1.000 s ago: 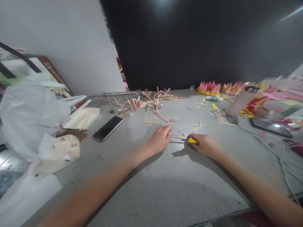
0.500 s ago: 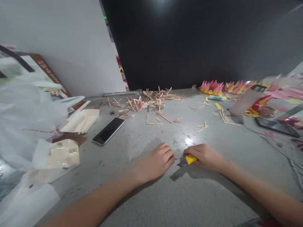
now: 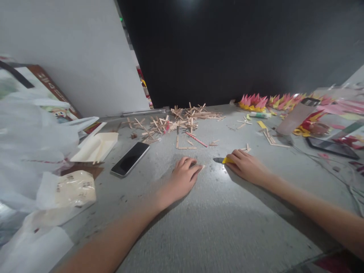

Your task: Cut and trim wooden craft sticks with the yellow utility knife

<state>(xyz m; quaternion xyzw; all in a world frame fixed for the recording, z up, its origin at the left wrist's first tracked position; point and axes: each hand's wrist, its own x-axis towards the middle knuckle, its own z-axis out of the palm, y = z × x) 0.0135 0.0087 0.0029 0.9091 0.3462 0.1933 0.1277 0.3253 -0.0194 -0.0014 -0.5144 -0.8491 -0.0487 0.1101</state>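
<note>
My left hand point(image 3: 184, 175) is low over the grey table, with a short piece of wooden stick point(image 3: 202, 167) showing at its thumb and fingertips. Fingers of my right hand point(image 3: 245, 163) wrap round a utility knife with a yellow body point(image 3: 228, 160), its dark blade pointing left towards my left hand. A gap of bare table separates the blade from the stick. Just beyond, a few wooden sticks point(image 3: 186, 148) form an L shape beside a red patterned pencil point(image 3: 196, 139). Behind them spreads a heap of wooden sticks point(image 3: 193, 115); some small pieces point(image 3: 248, 148) lie past my right hand.
A phone point(image 3: 130, 159), a cream tray point(image 3: 96, 148) and plastic bags point(image 3: 36, 151) occupy the left side. To the right stand pink and yellow paper flowers point(image 3: 253, 103) and a tumbler point(image 3: 297, 117), with a tablet point(image 3: 332, 148) and cables point(image 3: 327, 165). A black panel point(image 3: 227, 53) rises behind.
Both hands have moved away from me over the table and farther apart. The knife blade, earlier close by the stick between the hands, is now clear of it.
</note>
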